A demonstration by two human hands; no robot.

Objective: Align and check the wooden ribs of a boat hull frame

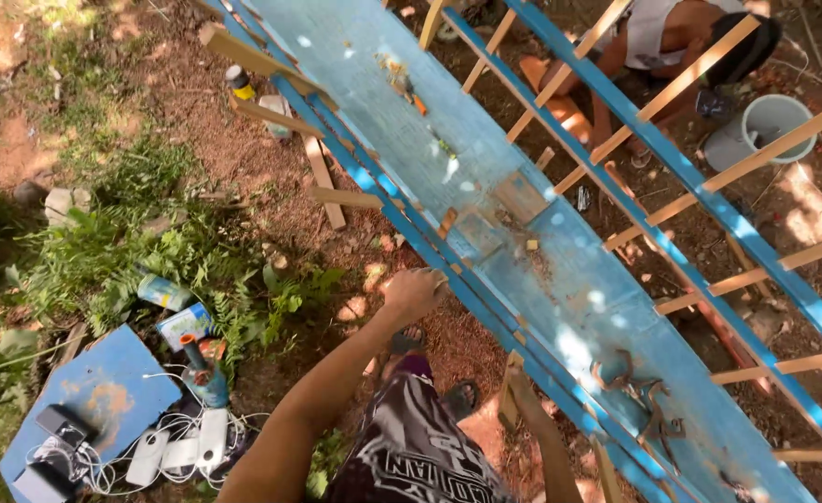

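Outdoors on bare red earth beside ferns, a person's left hand (414, 292) rests curled over the near edge of a long blue wooden boat hull (523, 233), a stiff, heavy frame best gripped along its rails; right hand's state cannot be told.

Just one head-worn camera here, looking steeply down from standing height, tilted, over the long blue-painted wooden boat hull (485, 177) and the reddish dirt ground (197, 102), medium-close.
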